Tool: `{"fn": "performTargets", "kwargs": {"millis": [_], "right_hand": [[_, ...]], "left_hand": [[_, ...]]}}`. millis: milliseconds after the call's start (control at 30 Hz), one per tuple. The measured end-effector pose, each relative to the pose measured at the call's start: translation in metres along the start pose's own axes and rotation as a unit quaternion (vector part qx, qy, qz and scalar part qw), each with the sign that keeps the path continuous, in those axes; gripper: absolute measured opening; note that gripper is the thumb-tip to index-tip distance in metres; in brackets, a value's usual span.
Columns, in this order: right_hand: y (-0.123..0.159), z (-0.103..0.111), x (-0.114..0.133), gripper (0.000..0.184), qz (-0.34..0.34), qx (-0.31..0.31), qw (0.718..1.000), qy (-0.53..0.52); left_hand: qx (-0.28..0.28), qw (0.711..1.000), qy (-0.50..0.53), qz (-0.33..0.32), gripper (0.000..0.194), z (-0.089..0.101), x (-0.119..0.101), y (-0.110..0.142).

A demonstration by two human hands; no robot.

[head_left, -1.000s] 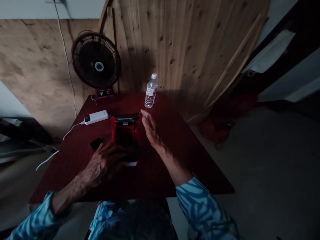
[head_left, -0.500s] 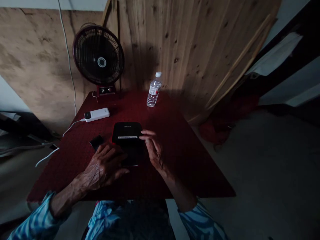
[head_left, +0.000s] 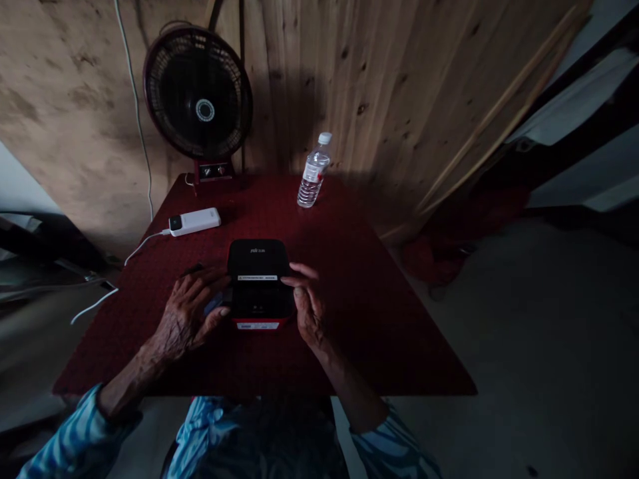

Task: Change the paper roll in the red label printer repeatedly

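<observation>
Black lid [head_left: 258,259] now covers the device's [head_left: 257,303] roller, exposed one second ago. Left hand [head_left: 186,311] shifted outward, fingers spread wide. Right hand [head_left: 308,303]: fingers half-curled at lid edge, grip unclear.

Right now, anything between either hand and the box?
Right hand: nothing visible; it is at the box's right edge. Left hand: a bluish thing shows between it and the box, too dim to identify.

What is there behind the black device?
Behind the device, on the red table, are a bottle, a fan and a white power bank. Anything against the device's far side is covered from view.
</observation>
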State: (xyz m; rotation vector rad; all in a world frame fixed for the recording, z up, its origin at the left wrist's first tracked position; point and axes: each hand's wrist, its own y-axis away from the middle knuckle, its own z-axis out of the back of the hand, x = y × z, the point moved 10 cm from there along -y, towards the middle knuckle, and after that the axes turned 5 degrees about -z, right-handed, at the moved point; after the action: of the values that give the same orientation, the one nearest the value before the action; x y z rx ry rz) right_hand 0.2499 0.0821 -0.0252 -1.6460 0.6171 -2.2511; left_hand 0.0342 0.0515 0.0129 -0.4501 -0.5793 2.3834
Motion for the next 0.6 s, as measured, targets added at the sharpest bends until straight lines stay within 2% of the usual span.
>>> {"fn": "performTargets", "kwargs": {"millis": [233,333,400,500,533,600], "right_hand": [[0.003,-0.002,-0.004,0.035,-0.009,0.013,1.0,-0.007],[0.007,-0.001,-0.009,0.036,-0.014,0.001,1.0,-0.003],[0.009,0.0,-0.014,0.037,-0.022,-0.021,0.999,-0.018],[0.01,-0.001,-0.028,0.042,-0.063,-0.037,0.996,-0.047],[0.01,-0.003,-0.032,0.044,-0.078,-0.035,0.995,-0.053],[0.01,-0.006,-0.036,0.046,-0.097,-0.028,0.993,-0.066]], "left_hand": [[-0.018,0.999,0.031,-0.008,0.04,-0.001,-0.001,0.005],[-0.006,0.988,0.138,0.067,0.038,-0.004,0.01,0.004],[-0.011,0.955,0.242,0.169,0.039,-0.009,0.023,0.005],[-0.025,0.872,0.373,0.317,0.046,-0.023,0.035,0.011],[-0.021,0.849,0.401,0.344,0.049,-0.027,0.035,0.011],[-0.01,0.825,0.428,0.37,0.053,-0.032,0.034,0.009]]}}
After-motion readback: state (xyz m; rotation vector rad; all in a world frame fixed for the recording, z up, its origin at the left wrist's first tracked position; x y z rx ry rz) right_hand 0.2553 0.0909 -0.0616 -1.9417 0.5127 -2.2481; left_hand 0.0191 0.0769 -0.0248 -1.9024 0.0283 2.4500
